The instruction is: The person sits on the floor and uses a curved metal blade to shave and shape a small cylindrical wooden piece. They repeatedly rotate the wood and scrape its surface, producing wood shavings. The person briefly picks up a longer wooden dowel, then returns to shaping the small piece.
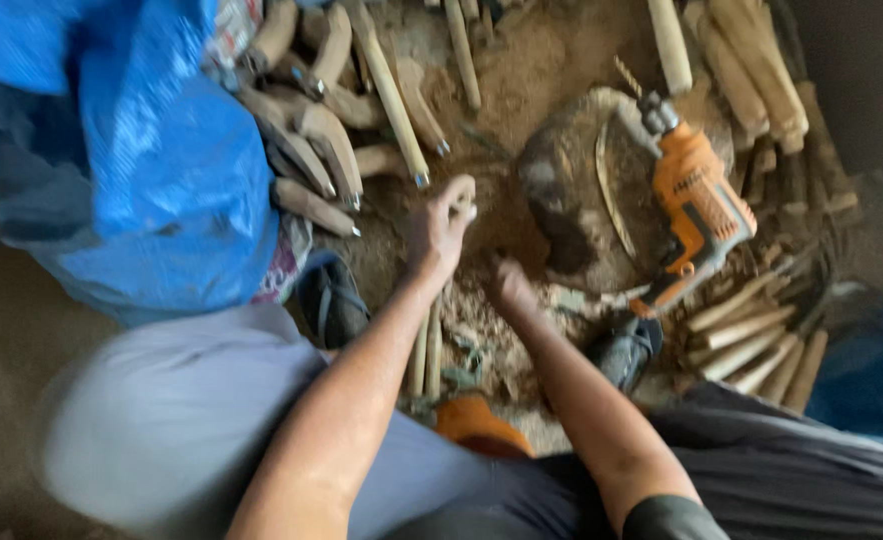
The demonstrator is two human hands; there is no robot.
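Head view, looking down at a dirt floor (521, 70) strewn with sawdust and shavings. Person seated, legs in grey fabric at near edge.

Left hand (439, 228) is raised at centre, grip closed on a short pale wooden piece (461, 190), its rounded end sticking out above the thumb. Motion blur, so exact finger placement unclear. Right hand (509, 285) is just right of and nearer than the left, low over the shavings; grip state cannot tell, fingers blurred and pointing down into the debris, nothing clearly held.

Handling judgement: wooden piece looks light, stiff and dry, slightly dusty so a bit slick; not fragile. Best held around the middle with a full wrap of the fingers, as the left hand does now, leaving the end free.

Around it:
- orange power drill (696, 205) with bit fitted, lying on a round wood block (571, 200), right of the hands, apart from both.
- row of carved wooden handles with metal ferrules (311, 150) on the left, leaning by a blue tarp (131, 150).
- long pale sticks (391, 90) at far centre, more rounded blanks (751, 60) at far right.
- bundle of thin sticks (751, 345) at near right.
- a sandal (331, 300) near left of the left forearm, dark shoe (626, 350) near the right forearm.
- orange object (476, 420) between the knees, kind unclear.
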